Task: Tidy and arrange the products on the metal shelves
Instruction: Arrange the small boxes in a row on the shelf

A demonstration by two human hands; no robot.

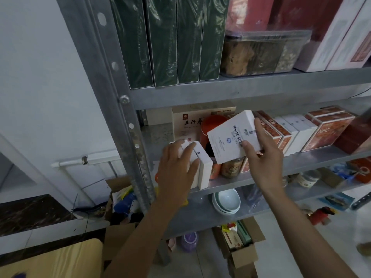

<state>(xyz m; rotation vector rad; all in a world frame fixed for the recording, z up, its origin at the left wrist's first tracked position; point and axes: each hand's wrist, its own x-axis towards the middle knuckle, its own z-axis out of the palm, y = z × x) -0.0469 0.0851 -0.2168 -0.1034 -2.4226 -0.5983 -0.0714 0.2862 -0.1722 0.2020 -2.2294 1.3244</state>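
Observation:
My right hand (261, 151) grips a white box with blue print (230, 135), tilted in the air in front of the middle metal shelf (301, 163). My left hand (176, 167) lies over two white boxes (202, 167) standing upright at the shelf's front edge, fingers wrapped over their tops. Behind them stand a beige box with black characters (186, 123), an orange-red tub (212, 125) and a brown can (232, 169). More white boxes (295, 129) and red patterned boxes (329, 129) line the shelf to the right.
The upper shelf holds green wrapped boxes (166, 41), a clear container of dried goods (259, 55) and red and white boxes. The lower shelf carries stacked bowls (226, 200) and jars. Open cardboard cartons (241, 243) sit on the floor. The steel upright (124, 109) stands left.

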